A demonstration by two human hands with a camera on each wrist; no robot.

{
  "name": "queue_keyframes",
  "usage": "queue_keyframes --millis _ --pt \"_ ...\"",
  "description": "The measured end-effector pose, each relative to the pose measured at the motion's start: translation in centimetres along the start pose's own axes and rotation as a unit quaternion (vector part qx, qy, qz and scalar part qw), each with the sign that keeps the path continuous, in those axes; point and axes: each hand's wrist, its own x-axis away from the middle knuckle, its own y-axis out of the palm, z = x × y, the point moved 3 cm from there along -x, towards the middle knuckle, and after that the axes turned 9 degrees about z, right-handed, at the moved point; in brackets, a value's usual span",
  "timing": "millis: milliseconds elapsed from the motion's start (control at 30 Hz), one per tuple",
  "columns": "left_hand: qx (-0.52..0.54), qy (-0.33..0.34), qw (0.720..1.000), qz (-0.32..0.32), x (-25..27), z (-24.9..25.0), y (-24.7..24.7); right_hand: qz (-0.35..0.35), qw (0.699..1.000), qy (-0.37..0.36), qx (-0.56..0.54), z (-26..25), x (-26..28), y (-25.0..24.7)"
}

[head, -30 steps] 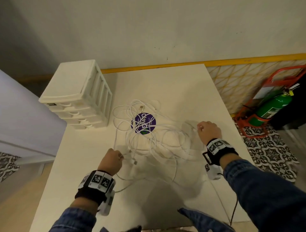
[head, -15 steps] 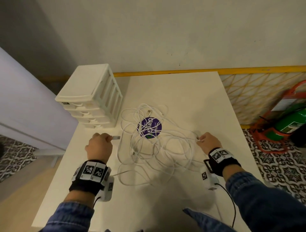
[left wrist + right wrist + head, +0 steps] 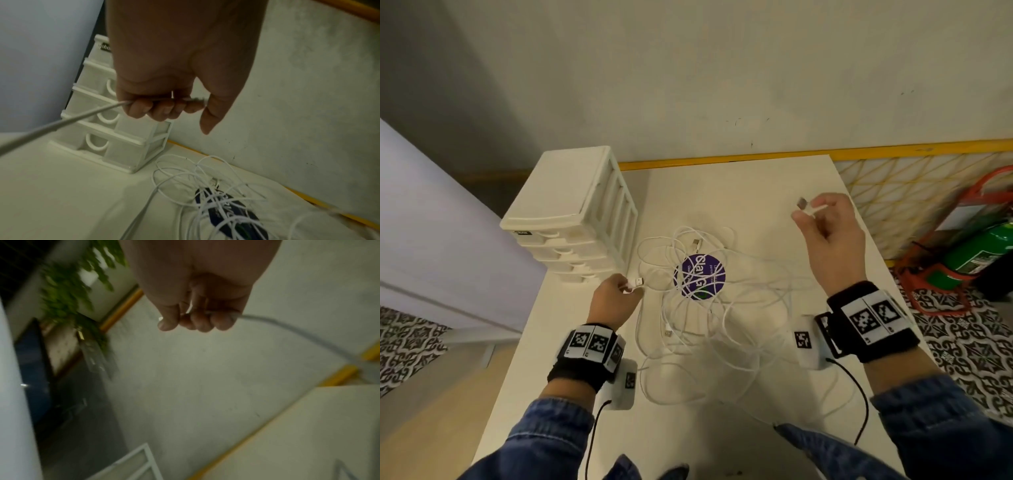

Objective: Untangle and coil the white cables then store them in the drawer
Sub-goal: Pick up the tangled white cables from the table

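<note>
- Clearly, two hands are seen, and one tangle of white cables (image 3: 709, 308) is spread over the middle of the table (image 3: 756, 192); how many separate cables make it up cannot be told.
- One small drawer unit (image 3: 571, 212) is set at the upper left of the table, with four drawer fronts stacked and all pushed in.
- One end of a cable is gripped in the curled fingers of the left hand (image 3: 613, 301), just left of the tangle and near the foot of the drawer unit; the plug (image 3: 636, 282) is seen poking out toward the pile.
- Another cable end is pinched by the right hand (image 3: 828, 236), raised at the upper right of the tangle, with a plug (image 3: 802, 202) sticking out to the left past the fingertips.
- One round purple sticker (image 3: 700, 277) is crossed by the cable loops; large pale letters are printed on it, but they cannot be read with certainty.
- A small dark label (image 3: 522, 233) is fixed to the top drawer front; its writing is too small to read.
- One green fire extinguisher (image 3: 976, 253) is seen in a red stand at the right edge.
</note>
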Motion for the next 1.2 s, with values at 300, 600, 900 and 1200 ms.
queue_keyframes --millis 300,600,900,1200 --pt "0.003 -0.023 0.994 -0.104 -3.1 0.1 2.9 -0.268 0.93 -0.019 0.25 1.9 2.8 8.9" --pt "-0.161 0.125 0.968 -0.146 -10.3 2.1 7.4 -0.398 0.84 0.112 0.353 9.0 5.9 10.0" --pt "-0.222 0.142 0.941 -0.21 -11.1 2.1 8.7 -0.322 0.877 0.115 0.336 8.9 5.7 9.6" --pt "-0.135 0.254 0.954 -0.083 -9.2 7.9 2.3 -0.314 0.887 0.046 0.335 6.3 6.1 10.9"
